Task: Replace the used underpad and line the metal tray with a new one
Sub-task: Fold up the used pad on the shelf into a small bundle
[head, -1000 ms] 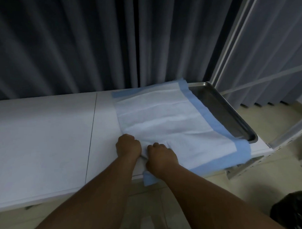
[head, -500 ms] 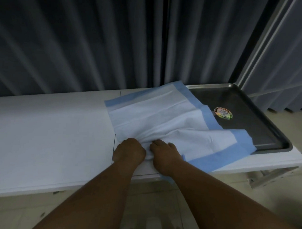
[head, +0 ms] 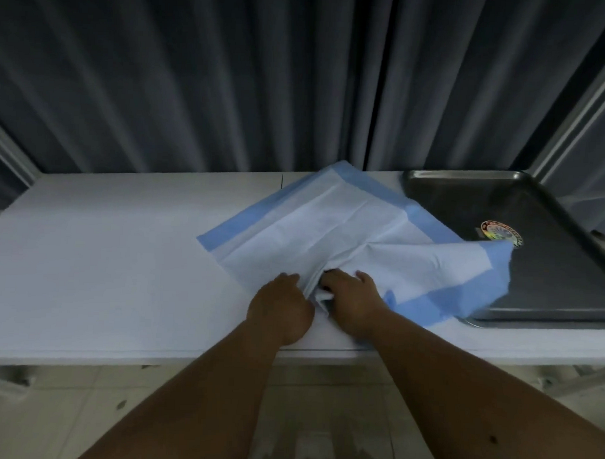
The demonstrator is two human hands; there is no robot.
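Note:
A white underpad with a blue border (head: pixel 328 230) lies crumpled on the white table, its right corner still draped over the left front part of the metal tray (head: pixel 550 272). The tray stands at the table's right end, mostly bare, with a round sticker (head: pixel 501 233) on its floor. My left hand (head: pixel 281 304) and my right hand (head: pixel 353 296) sit side by side at the pad's near edge. Both grip bunched folds of the pad there.
The white table (head: pixel 104 256) stretches away to the left. Dark pleated curtains (head: pixel 231 72) hang right behind it. A pale metal frame post (head: pixel 573 108) rises at the far right. Tiled floor (head: pixel 82 410) shows below the table edge.
Both hands have dragged the underpad to the left off the tray, bunching it up. Most of the tray floor and its sticker have come into sight. The camera turned left.

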